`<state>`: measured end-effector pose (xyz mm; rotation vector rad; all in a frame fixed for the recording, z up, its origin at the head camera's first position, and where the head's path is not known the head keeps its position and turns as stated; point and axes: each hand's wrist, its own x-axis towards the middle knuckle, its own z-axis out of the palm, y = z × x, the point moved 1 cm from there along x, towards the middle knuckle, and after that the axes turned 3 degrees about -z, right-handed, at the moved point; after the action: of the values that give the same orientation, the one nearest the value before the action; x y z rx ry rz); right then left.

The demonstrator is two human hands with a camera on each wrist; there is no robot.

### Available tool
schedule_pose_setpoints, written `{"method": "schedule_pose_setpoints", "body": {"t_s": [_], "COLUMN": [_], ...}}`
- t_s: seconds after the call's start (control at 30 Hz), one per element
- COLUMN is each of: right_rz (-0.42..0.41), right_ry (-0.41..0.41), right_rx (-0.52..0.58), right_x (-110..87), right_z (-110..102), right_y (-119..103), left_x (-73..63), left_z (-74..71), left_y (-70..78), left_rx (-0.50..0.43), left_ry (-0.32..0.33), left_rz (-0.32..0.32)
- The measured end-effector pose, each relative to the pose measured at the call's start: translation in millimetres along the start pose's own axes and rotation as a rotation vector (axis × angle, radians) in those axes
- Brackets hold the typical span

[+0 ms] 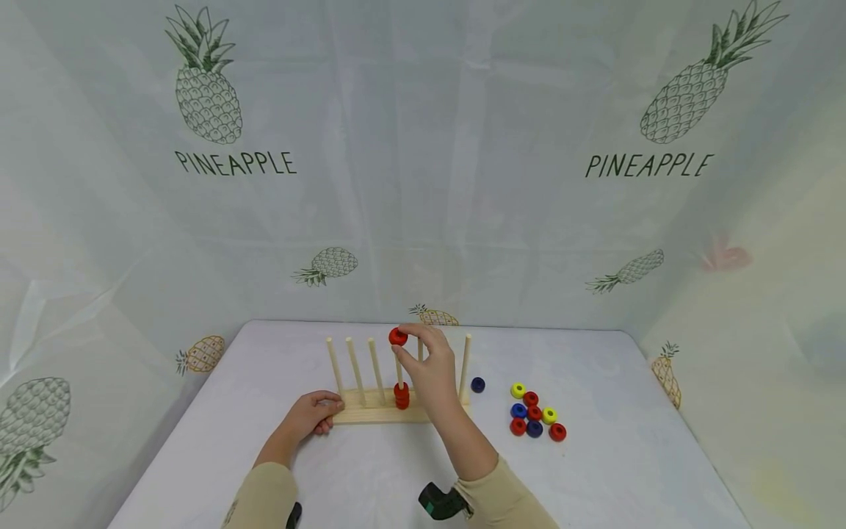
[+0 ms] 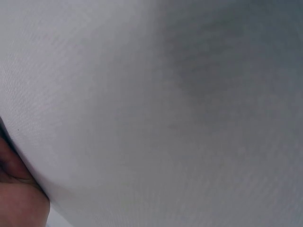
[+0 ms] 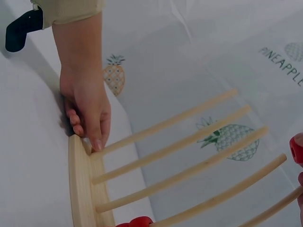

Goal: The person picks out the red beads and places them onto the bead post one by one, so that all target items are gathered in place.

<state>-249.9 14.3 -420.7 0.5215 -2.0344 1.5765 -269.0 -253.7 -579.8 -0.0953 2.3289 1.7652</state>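
A wooden peg rack [image 1: 377, 416] stands on the table, with a row of upright pegs. My left hand [image 1: 311, 413] grips its left end, thumb on top of the base; in the right wrist view the left hand [image 3: 87, 111] shows at that same end. My right hand [image 1: 432, 371] pinches a red bead [image 1: 398, 336] between thumb and fingertips, at the top of the fourth peg from the left. In the right wrist view this red bead [image 3: 297, 150] appears just beyond the peg's tip. A short stack of red beads [image 1: 402, 397] sits low on that peg.
Right of the rack lies a dark blue bead [image 1: 478, 384]. Farther right, red, blue and yellow beads are grouped, among them a yellow bead [image 1: 518, 390] and a red bead [image 1: 558, 432]. A pineapple-print curtain [image 1: 423, 184] hangs behind the white table [image 1: 357, 477].
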Motion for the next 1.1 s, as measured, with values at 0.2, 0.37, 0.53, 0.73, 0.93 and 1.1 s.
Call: {"method": "schedule_pose_setpoints", "body": {"t_s": [0.2,0.37,0.53,0.73,0.93,1.1], "right_rz": [-0.022,-0.008,0.016,0.04,0.042,0.04], "right_ry": [0.017,0.014,0.005,0.004,-0.005,-0.012], "right_rx": [-0.021,-0.026,-0.021,-0.019,-0.017,-0.022], "right_x": [0.8,1.7,3.0,4.7,5.9,6.3], "right_z": [2.9,3.9,5.1,5.0,5.9,6.8], "right_y": [-0.6,-1.6,-0.8,-1.1,-1.3,0.2], "left_x": [-0.4,0.1,0.8,0.1,-0.2,0.1], "left_z": [0.3,-0.4,-1.4,-2.0,-0.8,-0.1], "left_y": [-0.1,0.1,-1.3,-1.1,-0.7,-0.1], "left_rx": [-0.016,-0.015,-0.004,0.006,0.014,0.013], "left_ry": [-0.009,-0.013,-0.018,-0.018,-0.001,0.01], "left_rz": [0.008,0.012,0.02,0.023,0.017,0.003]}}
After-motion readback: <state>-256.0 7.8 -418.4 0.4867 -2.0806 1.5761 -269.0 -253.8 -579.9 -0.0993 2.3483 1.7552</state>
